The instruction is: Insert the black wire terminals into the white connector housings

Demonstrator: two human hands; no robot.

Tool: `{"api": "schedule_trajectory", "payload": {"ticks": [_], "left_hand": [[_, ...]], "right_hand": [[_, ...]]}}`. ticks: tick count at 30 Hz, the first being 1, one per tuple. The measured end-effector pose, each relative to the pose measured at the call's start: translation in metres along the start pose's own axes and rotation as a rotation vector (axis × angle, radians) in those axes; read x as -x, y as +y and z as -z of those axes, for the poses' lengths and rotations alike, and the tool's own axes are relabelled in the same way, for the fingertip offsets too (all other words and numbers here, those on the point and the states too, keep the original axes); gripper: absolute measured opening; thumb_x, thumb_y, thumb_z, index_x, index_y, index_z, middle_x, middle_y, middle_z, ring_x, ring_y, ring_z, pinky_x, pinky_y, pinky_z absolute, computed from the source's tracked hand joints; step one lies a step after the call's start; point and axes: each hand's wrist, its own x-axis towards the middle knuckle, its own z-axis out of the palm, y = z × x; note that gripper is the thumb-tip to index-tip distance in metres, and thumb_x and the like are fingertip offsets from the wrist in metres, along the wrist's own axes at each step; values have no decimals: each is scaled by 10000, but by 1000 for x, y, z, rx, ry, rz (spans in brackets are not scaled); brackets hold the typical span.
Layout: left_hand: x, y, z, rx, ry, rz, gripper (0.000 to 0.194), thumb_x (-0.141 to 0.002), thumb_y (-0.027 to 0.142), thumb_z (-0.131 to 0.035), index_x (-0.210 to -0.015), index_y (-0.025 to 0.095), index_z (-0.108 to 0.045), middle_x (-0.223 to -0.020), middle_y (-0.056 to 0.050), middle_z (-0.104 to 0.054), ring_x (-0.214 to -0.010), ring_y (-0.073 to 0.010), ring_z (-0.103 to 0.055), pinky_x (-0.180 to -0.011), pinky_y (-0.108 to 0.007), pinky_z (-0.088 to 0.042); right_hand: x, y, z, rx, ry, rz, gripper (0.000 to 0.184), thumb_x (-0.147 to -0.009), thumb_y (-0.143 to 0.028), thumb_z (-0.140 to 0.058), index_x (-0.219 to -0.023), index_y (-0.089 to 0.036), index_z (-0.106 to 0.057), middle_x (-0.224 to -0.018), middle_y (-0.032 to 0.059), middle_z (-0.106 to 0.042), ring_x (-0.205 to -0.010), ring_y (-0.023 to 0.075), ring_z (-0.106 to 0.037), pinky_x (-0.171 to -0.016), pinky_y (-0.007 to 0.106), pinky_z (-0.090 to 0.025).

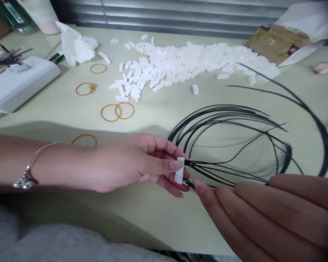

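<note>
Between thumb and fingers, my left hand (150, 160) grips a small white connector housing (179, 171). Several thin black wires (218, 168) run out of the housing's right side. My right hand (262, 211) is closed, its fingertips pinching a black wire (190, 183) right at the lower end of the housing. Whether that wire's tip sits inside the housing is too small to tell. More black wires curve in a loose loop beyond both hands, and a thick bundle (326, 145) of them bends upward at the right.
A long heap of white connector housings (177, 62) lies at the back. Tan rubber bands (110, 112) lie left of it. A crumpled tissue (75, 45) and a white box-like device (24, 83) are at the left. A brown packet (276, 43) stands back right.
</note>
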Motion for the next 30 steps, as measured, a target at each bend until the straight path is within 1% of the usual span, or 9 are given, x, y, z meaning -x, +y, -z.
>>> {"api": "schedule_trajectory", "payload": {"ticks": [5,9,13,15,18,21,23,27,30], "left_hand": [[1,-3,-1,-47,20,-17,19,-813,94,-549,-795,98,-554,-712,-24,-620,-647,-102,-626,-667,-232,-511],[-1,-4,0,-44,17,-1,6,-804,101,-565,-802,105,-560,-705,-21,-625,-646,-112,-636,-685,-258,-514],[-1,-2,0,10,20,30,22,-790,107,-587,-807,96,-577,-699,-26,-640,-644,-117,-645,-728,-282,-509],[0,-1,-1,40,23,12,48,-770,102,-612,-809,89,-588,-704,-32,-651,-663,-123,-649,-733,-281,-508],[1,-2,-2,17,44,-6,78,-741,69,-629,-805,93,-591,-705,-22,-657,-655,-114,-651,-723,-270,-513],[1,-4,-2,-11,51,-6,61,-753,51,-600,-785,101,-588,-673,-3,-648,-615,-101,-649,-710,-260,-520],[0,-5,0,8,36,-4,51,-759,52,-593,-777,100,-590,-653,0,-639,-598,-99,-647,-693,-250,-521],[0,-5,3,-11,10,-8,35,-764,87,-608,-791,102,-593,-674,-14,-646,-626,-114,-653,-707,-269,-519],[1,-4,3,-28,30,-4,40,-752,87,-623,-757,103,-587,-651,-7,-645,-618,-113,-652,-699,-264,-515]], "right_hand": [[-19,1,4,-35,108,-25,367,-792,0,-436,-894,-262,-673,-960,-36,-666,-762,190,-633,-684,376,-501],[-35,6,14,-22,125,-11,324,-787,-28,-455,-777,-254,-687,-857,-51,-674,-705,152,-615,-642,333,-510],[-37,10,13,4,262,-31,309,-831,-102,-448,-712,-274,-676,-747,-60,-669,-606,124,-580,-564,313,-485],[-34,9,10,6,291,-37,297,-831,-95,-457,-714,-271,-666,-730,-49,-664,-610,128,-568,-576,318,-471],[-30,9,6,-2,248,-49,264,-826,-97,-469,-757,-271,-655,-773,-36,-669,-678,143,-562,-634,332,-454],[-29,12,5,-16,246,34,237,-842,-148,-461,-804,-269,-662,-806,-31,-669,-733,145,-552,-659,330,-441],[-28,13,3,-48,217,47,213,-826,-145,-480,-850,-246,-666,-817,-21,-673,-739,160,-548,-672,347,-433],[-25,14,2,-231,103,-76,189,-803,-170,-512,-960,-204,-612,-791,24,-664,-713,211,-546,-656,401,-431],[-29,11,4,-423,89,-263,140,-819,-151,-496,-897,-235,-577,-709,2,-613,-646,176,-540,-595,356,-437]]}}
